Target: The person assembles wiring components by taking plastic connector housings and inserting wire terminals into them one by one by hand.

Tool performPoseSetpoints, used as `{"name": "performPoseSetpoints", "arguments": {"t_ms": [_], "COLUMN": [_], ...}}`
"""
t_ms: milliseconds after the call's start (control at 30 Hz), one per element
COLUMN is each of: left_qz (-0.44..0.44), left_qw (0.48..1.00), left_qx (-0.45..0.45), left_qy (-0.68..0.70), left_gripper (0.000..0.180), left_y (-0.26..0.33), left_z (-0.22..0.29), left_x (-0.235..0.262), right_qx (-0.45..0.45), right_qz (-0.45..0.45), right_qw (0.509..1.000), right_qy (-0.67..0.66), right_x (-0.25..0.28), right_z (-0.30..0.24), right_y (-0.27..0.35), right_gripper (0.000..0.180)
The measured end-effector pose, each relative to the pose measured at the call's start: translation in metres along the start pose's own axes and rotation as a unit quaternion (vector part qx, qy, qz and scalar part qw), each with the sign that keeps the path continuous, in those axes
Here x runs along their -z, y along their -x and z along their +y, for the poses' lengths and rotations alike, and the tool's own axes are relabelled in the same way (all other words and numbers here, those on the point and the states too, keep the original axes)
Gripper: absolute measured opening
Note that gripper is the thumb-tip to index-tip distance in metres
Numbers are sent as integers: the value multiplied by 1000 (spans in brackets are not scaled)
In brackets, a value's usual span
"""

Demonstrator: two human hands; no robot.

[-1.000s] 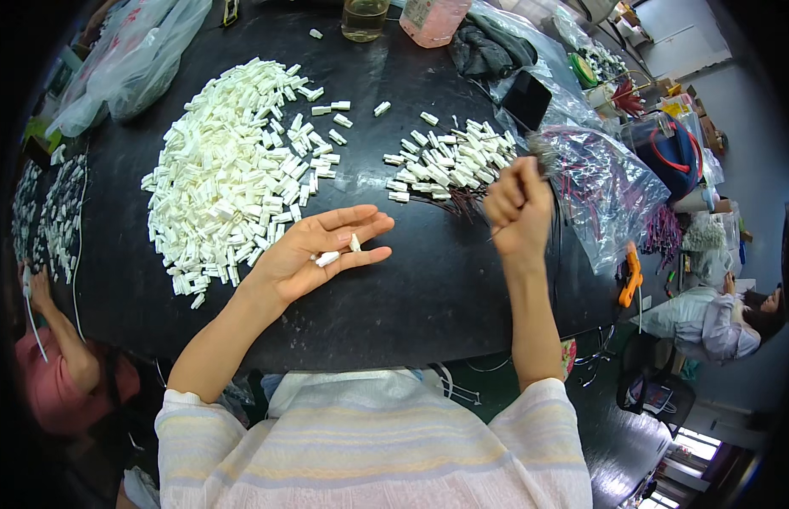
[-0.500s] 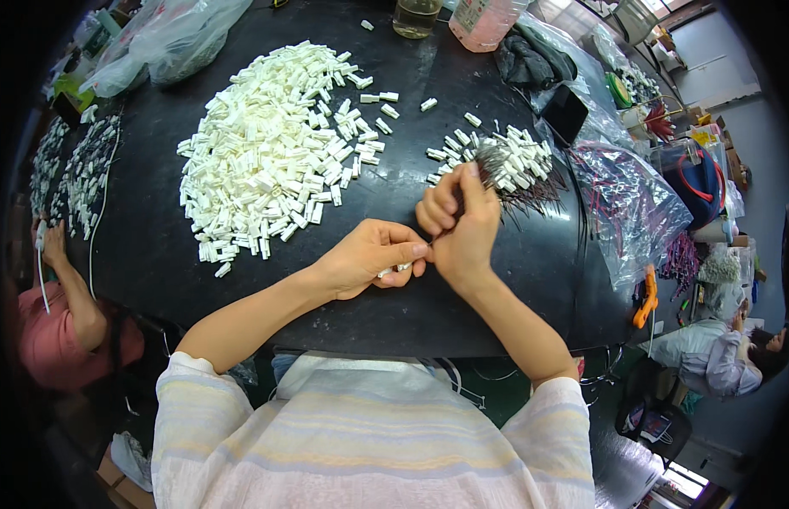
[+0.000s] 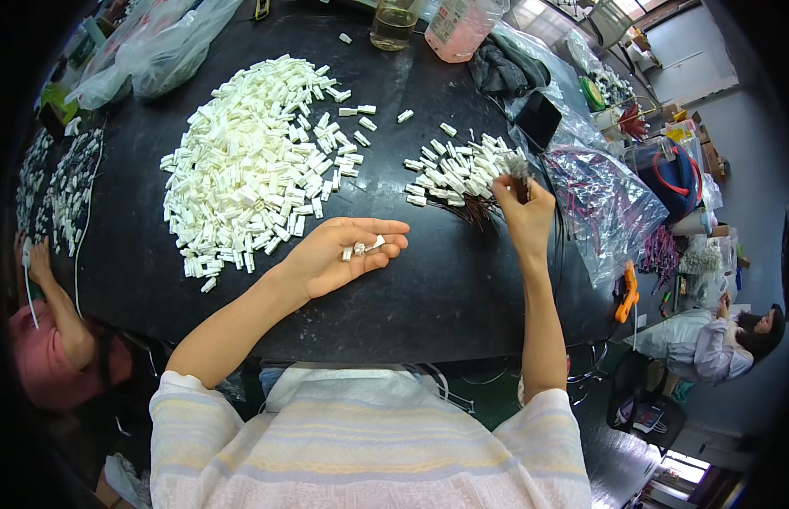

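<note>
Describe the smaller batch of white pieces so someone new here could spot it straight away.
On the black table, look right of the big white heap to the smaller batch of white pieces at the right hand. What sets it apart is the dark brown wires showing along its near edge; no such wires show on the big white heap.

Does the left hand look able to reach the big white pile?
Probably yes: the left hand is near the big white pile, nothing standing between, though it already holds some white pieces.
</note>
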State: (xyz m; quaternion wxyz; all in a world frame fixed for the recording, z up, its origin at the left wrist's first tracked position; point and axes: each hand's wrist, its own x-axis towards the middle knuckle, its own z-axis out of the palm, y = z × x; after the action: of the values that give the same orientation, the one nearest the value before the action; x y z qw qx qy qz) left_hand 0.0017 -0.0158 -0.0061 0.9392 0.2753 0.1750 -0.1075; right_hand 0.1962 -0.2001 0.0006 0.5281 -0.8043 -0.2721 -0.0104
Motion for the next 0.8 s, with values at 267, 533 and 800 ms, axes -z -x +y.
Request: {"name": "performPoseSetpoints", "arguments": {"t_ms": [267, 533, 800], "left_qz": [-53, -11, -34], "left_qw": [997, 999, 999], "left_qx": [-42, -13, -31], "left_qy": [32, -30, -15], "left_gripper": [40, 32, 29], "left_y": [-1, 1, -1], "left_z": [1, 5, 1], "left_x": [-1, -1, 8], "right_qx": [73, 68, -91], "right_qz": [-14, 3, -220], "right_qw": [981, 994, 950], "right_qy": [177, 89, -202], "right_x": [-4, 0, -32], "right_z": [1, -11, -47], "right_y": [5, 2, 44], "right_gripper": [15, 19, 8]}}
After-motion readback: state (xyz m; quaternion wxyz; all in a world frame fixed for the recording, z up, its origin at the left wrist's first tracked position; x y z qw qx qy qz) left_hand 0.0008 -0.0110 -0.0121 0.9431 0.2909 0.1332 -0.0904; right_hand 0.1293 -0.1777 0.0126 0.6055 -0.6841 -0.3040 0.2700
